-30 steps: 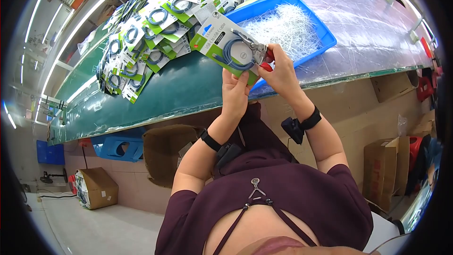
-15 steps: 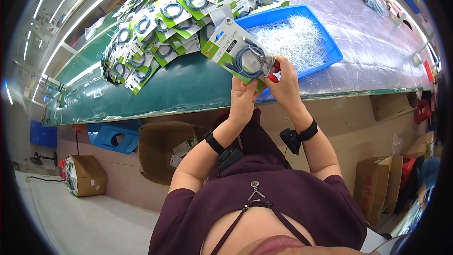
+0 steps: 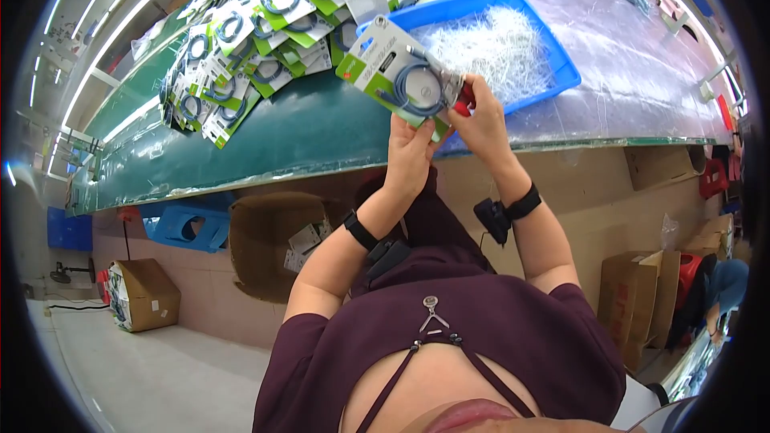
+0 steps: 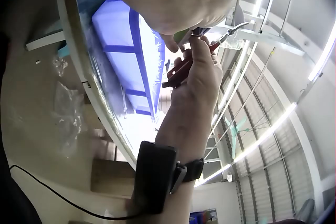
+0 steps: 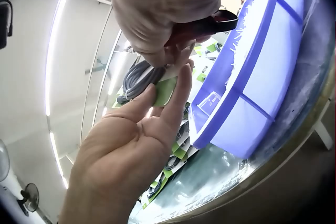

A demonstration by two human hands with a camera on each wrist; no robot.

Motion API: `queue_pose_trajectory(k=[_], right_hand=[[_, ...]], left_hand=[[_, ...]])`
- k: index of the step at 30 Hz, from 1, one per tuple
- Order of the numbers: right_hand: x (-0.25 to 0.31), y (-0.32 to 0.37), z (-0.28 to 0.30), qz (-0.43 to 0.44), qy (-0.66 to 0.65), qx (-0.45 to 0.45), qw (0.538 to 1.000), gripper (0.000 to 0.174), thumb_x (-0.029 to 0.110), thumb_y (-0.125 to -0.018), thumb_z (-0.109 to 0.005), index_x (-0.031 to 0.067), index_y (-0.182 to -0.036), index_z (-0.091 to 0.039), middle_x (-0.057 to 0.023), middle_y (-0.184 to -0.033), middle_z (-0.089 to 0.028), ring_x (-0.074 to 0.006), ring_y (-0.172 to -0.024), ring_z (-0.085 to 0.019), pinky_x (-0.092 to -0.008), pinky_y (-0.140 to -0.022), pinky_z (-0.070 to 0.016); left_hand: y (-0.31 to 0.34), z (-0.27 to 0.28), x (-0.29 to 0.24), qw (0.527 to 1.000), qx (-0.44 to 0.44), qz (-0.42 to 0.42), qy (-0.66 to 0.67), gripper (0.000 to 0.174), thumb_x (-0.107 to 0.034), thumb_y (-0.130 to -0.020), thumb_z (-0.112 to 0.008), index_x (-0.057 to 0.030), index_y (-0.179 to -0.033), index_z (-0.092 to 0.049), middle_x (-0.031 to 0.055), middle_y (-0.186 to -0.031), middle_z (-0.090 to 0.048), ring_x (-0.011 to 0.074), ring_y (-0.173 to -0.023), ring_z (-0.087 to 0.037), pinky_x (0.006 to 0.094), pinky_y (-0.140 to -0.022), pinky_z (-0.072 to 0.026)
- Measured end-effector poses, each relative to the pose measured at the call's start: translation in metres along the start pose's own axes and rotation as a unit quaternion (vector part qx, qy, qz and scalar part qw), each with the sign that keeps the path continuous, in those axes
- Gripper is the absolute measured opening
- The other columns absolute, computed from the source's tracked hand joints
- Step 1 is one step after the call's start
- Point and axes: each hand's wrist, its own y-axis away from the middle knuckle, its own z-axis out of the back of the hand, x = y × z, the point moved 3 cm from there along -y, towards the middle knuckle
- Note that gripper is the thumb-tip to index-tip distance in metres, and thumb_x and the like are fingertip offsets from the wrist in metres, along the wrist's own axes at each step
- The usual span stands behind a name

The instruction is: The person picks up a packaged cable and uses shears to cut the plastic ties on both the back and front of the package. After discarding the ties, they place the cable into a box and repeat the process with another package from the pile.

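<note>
In the head view my left hand (image 3: 407,156) pinches the lower edge of a white-and-green retail card (image 3: 377,52) that carries a coiled blue-grey USB-C cable (image 3: 419,90). My right hand (image 3: 484,124) grips a pair of red-handled pliers (image 3: 464,101), whose metal head overlaps the card's right side beside the coil. From the left wrist, the pliers' red handles (image 4: 181,71) show in the curled right fingers, with the metal head pointing up and away. The right wrist view has the left thumb and fingers (image 5: 176,98) on the card's green end, close under the right hand.
A blue tray (image 3: 568,80) of thin white plastic strips (image 3: 497,48) stands just beyond the hands. Left of it, many carded cables (image 3: 281,2) lie heaped on the green-topped table (image 3: 265,144). Below the edge are an open carton (image 3: 265,248) and a blue plastic stool (image 3: 172,224).
The card and both hands first shifted right and down in the head view, then slightly back up and left as the view moved. Both hands keep their hold on the card and pliers.
</note>
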Motion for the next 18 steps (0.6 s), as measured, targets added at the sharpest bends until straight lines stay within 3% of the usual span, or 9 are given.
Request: queue_pose_trajectory(k=[3, 6, 9, 12, 16, 18], right_hand=[[-0.006, 0.003, -0.004, -0.048, -0.024, 0.009, 0.998, 0.043, -0.002, -0.069, -0.068, 0.0016, -0.109, -0.053, -0.0142, -0.086, -0.061, -0.026, -0.077, -0.062, -0.0341, -0.071, -0.0497], [-0.003, -0.004, -0.007, 0.021, 0.054, -0.005, 0.998, 0.041, -0.001, -0.069, -0.068, 0.0019, -0.106, -0.053, -0.0146, -0.083, -0.06, -0.0284, -0.075, -0.061, -0.0354, -0.071, -0.0496], [-0.002, -0.021, -0.004, 0.033, 0.067, -0.006, 0.997, 0.038, 0.001, -0.069, -0.068, 0.0021, -0.105, -0.053, -0.0151, -0.082, -0.06, -0.0306, -0.075, -0.061, -0.0373, -0.07, -0.0493], [-0.023, -0.046, 0.007, 0.077, 0.145, -0.047, 0.985, 0.035, 0.004, -0.072, -0.068, 0.0022, -0.103, -0.052, -0.016, -0.081, -0.059, -0.0341, -0.075, -0.06, -0.0411, -0.069, -0.0485], [-0.088, -0.066, 0.029, -0.035, 0.262, -0.027, 0.964, 0.033, 0.01, -0.076, -0.066, 0.0013, -0.105, -0.053, -0.0167, -0.08, -0.059, -0.0335, -0.075, -0.06, -0.0409, -0.069, -0.0482], [-0.098, -0.059, 0.039, -0.066, 0.184, -0.042, 0.98, 0.033, 0.012, -0.079, -0.064, 0.0003, -0.108, -0.053, -0.0168, -0.081, -0.059, -0.0311, -0.076, -0.061, -0.0397, -0.07, -0.0482]], left_hand=[[0.003, 0.002, -0.004, 1.0, -0.001, 0.015, -0.001, 0.037, 0.002, -0.098, -0.042, -0.0116, -0.132, -0.036, 0.0079, -0.13, -0.049, 0.0208, -0.12, -0.053, 0.0435, -0.099, -0.0496], [-0.005, 0.01, -0.01, 1.0, 0.005, 0.013, 0.004, 0.034, 0.001, -0.098, -0.042, -0.0104, -0.129, -0.039, 0.0079, -0.128, -0.051, 0.0214, -0.119, -0.054, 0.0448, -0.098, -0.05], [-0.006, 0.033, -0.029, 1.0, 0.002, 0.006, 0.007, 0.031, 0.001, -0.098, -0.042, -0.0093, -0.127, -0.043, 0.0077, -0.126, -0.053, 0.0221, -0.118, -0.054, 0.0461, -0.098, -0.0503], [0.009, 0.083, -0.08, 0.991, -0.097, -0.095, -0.021, 0.028, -0.001, -0.097, -0.045, -0.0079, -0.124, -0.046, 0.0083, -0.123, -0.054, 0.0227, -0.114, -0.056, 0.0467, -0.096, -0.0513], [0.097, 0.161, -0.149, 0.952, -0.258, -0.08, -0.144, 0.03, -0.001, -0.095, -0.047, -0.0059, -0.125, -0.046, 0.0087, -0.121, -0.055, 0.0216, -0.109, -0.059, 0.0431, -0.085, -0.0555], [0.155, 0.207, -0.162, 0.92, -0.327, -0.072, -0.205, 0.031, -0.002, -0.095, -0.048, -0.005, -0.126, -0.046, 0.008, -0.123, -0.055, 0.0206, -0.107, -0.06, 0.0408, -0.08, -0.0568]])
